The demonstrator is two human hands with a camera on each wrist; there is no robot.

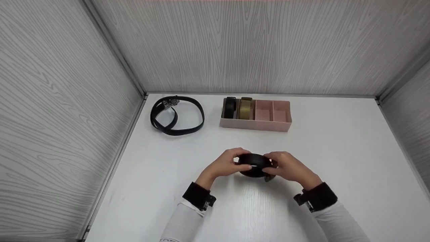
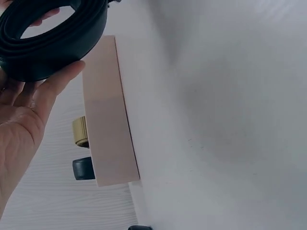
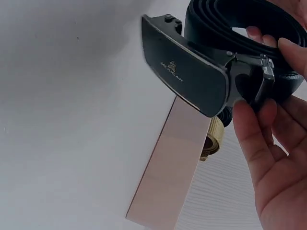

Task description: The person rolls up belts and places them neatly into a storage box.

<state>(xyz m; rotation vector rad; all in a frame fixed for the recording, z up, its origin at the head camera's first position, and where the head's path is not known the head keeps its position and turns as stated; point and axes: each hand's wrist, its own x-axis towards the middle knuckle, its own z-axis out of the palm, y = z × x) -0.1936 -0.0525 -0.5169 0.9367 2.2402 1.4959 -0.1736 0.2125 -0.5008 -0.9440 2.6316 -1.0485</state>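
Note:
Between both hands, above the table, is a black belt [image 1: 255, 160] rolled into a coil of several layers. My left hand [image 1: 229, 163] grips the coil's left side, thumb on the near face and fingers behind. On the other side my right hand [image 1: 287, 165] holds it near the buckle. The right wrist view shows that buckle [image 3: 184, 67], a dark plate with a small emblem and lettering, hanging off the coil. In the left wrist view the rolled layers [image 2: 57, 43] rest against the thumb and fingers.
Behind the hands stands a pink divided box [image 1: 255, 125]; its left compartments hold a rolled black belt [image 1: 230, 108] and a rolled tan belt [image 1: 245, 109]. A loosely looped black belt [image 1: 178, 131] with a metal buckle lies at the back left. Grey wood-grain panels [image 1: 235, 47] enclose the table.

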